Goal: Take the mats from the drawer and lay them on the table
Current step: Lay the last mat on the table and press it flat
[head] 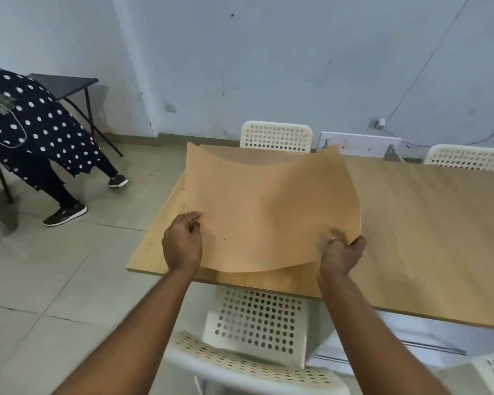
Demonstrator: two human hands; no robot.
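Tan and flexible, a mat (268, 206) fills the centre of the frame, held over the left end of a light wooden table (428, 223). Its middle sags while the far corners curl upward, and its near edge droops just above the table's front edge. A second tan sheet edge shows beneath it at the left and along the bottom; whether that is another mat cannot be told.

The left hand (183, 243) is closed on the mat's near left edge, fingers curled over the top. The right hand (341, 252) pinches the near right corner, where the mat is bunched and slightly blurred.

A white perforated plastic chair (254, 323) stands at the table's near side in the lower centre, and another white chair (277, 136) sits at the far side, upper centre. In the upper left, a person in a dark polka-dot garment (32, 124) bends over near a small black folding table (69, 84) on the tiled floor (54, 266).
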